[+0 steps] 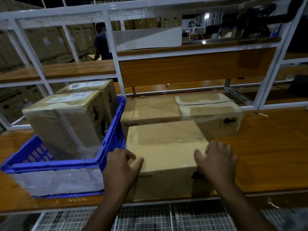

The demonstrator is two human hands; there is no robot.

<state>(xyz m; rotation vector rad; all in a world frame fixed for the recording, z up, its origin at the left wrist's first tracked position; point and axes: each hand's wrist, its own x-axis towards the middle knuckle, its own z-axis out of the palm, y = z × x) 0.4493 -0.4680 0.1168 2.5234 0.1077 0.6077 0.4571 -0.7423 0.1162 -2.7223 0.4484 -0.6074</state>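
A taped cardboard box (165, 147) marked PICO stands at the front edge of the wooden table (266, 147). My left hand (121, 165) lies at the box's near left corner, thumb on the top face and fingers down its left side. My right hand (216, 159) rests on the near right corner with its fingers spread and fairly straight. A blue plastic crate (115, 130) stands directly left of the box and holds two upright taped cardboard boxes (66, 122), (93, 87).
Two more cardboard boxes (150, 109), (211, 114) lie behind the front one. A white metal frame (115, 52) with wooden shelves rises behind the table. A person (101, 42) stands beyond the frame. Wire mesh (150, 217) runs below the table edge.
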